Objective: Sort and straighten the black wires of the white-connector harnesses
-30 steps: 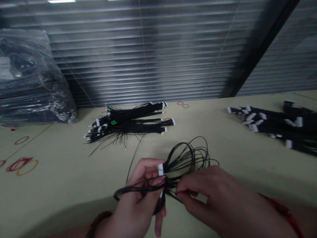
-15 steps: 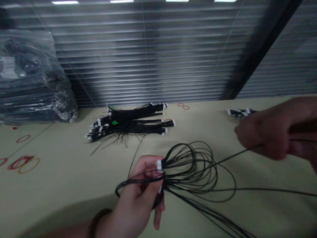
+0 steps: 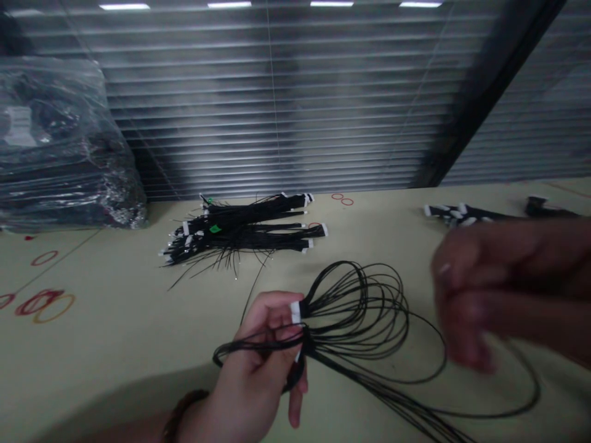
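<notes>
I'm grasping black wires [image 3: 310,341] with my left hand [image 3: 258,369], their loops [image 3: 364,292] fanning toward my right hand [image 3: 489,289], whose grip I cannot tell.

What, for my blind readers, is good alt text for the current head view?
A left hand holds a looped bundle of thin black wires with white connectors; the blurred right hand is nearby. More black wire bundles and a clear plastic bag lie behind on a pale table.

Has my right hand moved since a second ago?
Yes. Your bare right hand has moved rightward; judged against the black cables with white connectors on the right of the pale table, it now partly hides them.
</notes>
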Action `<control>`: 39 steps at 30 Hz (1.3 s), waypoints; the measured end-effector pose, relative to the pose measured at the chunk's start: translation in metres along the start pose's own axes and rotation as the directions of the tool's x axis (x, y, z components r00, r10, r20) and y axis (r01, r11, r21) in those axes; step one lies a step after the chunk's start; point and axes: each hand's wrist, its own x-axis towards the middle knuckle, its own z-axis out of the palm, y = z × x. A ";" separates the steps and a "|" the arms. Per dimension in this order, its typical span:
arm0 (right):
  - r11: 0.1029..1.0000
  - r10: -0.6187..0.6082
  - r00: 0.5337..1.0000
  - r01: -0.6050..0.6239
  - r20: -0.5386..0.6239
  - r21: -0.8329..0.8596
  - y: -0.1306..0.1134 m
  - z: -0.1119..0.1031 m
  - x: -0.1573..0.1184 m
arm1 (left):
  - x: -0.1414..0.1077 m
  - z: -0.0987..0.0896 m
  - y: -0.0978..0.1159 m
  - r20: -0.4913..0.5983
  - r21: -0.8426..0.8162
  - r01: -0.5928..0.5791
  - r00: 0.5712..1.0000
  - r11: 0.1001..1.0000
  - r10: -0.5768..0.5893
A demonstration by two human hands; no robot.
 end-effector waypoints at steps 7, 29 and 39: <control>0.974 -0.222 0.975 0.221 -0.012 -0.049 -0.039 0.049 0.004 | -0.010 -0.001 -0.007 0.098 -0.085 -0.036 0.994 0.996 0.045; 0.893 -0.310 0.950 0.300 0.025 -0.336 -0.045 0.056 0.005 | -0.014 -0.001 -0.011 0.139 -0.075 -0.033 0.989 0.997 0.043; 0.938 -0.290 0.952 0.261 -0.102 -0.230 -0.046 0.054 0.005 | -0.010 -0.003 -0.010 0.103 -0.017 -0.016 0.994 1.000 0.018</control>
